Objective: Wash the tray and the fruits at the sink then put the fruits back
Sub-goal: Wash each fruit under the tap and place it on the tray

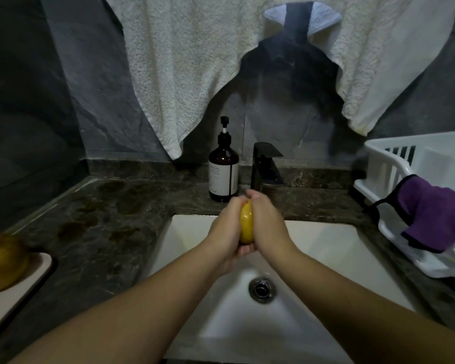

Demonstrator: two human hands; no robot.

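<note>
While over the sink point(326, 240), both the left hand point(225, 232) and right hand point(268, 224) clasp the yellow fruit point(246, 225)

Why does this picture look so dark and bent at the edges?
Head view: dim room light, so the stone wall and counter go murky; the wide lens bows the white dish rack and the forearms; the yellow fruit between both hands stays fairly sharp, while the fruit at the left edge is smeared.
</note>
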